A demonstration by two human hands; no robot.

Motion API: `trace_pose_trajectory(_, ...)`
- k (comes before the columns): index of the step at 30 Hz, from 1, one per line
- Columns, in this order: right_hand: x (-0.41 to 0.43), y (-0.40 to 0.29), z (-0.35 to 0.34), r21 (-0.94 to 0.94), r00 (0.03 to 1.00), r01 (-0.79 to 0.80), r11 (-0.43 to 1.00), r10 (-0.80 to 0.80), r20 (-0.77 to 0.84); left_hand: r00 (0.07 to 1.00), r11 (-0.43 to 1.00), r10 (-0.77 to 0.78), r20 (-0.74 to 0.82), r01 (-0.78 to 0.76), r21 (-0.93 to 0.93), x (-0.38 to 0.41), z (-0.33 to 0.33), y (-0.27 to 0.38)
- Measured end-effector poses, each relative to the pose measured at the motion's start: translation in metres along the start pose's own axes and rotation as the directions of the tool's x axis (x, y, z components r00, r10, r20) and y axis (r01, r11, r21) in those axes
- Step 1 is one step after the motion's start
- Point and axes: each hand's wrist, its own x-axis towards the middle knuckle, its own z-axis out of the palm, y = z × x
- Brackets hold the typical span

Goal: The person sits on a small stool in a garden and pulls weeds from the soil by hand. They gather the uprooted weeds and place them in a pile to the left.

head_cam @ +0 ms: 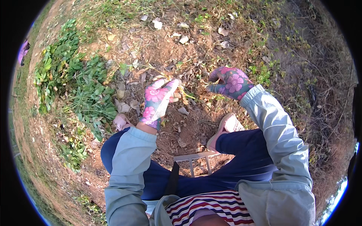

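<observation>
My left hand (157, 99), in a floral-patterned work glove, grips a thin yellowish plant stem (155, 69). One end of the stem runs up and left past my fingertips. Yellowed leaves (184, 94) and a greenish stalk stick out below my fingers on the right. My right hand (230, 82), gloved in the same pattern, hovers over leaf litter to the right, apart from the stem. Its thumb and curled fingers are separated by a small gap, and I see nothing held there. Both hands are above reddish soil (189, 124) strewn with dry leaves.
Cut leafy green plants (92, 87) lie heaped at the left. A metal stool frame (195, 156) shows between my legs. My pink shoe (224, 130) stands below my right hand. Dry grass and weeds (316, 84) spread along the right. A pink item (23, 52) appears at the far left rim.
</observation>
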Motion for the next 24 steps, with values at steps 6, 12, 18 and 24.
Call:
trace_pose_trajectory(6, 0.006, -0.032, 0.041, 0.068, 0.978, 0.190, 0.980, -0.182, -0.102, 0.999, 0.999, 0.032, -0.007, -0.031, 0.042, -0.008, 0.020, 0.000)
trace_pose_trajectory(12, 0.005, -0.028, 0.036, -0.019, 0.966, 0.260, 0.965, -0.260, -0.006, 0.993, 0.993, 0.098, 0.067, -0.102, 0.067, -0.005, 0.015, -0.001)
trace_pose_trajectory(18, 0.011, -0.004, 0.011, -0.458, 0.988, -0.086, 0.885, 0.135, 0.076, 0.973, 0.929, 0.218, 0.077, -0.231, 0.290, 0.001, 0.003, 0.000)
trace_pose_trajectory(24, 0.001, -0.044, 0.005, -0.361, 0.916, 0.230, 0.904, -0.326, -0.233, 0.959, 0.774, 0.220, 0.179, -0.283, 0.566, 0.004, 0.001, -0.005)
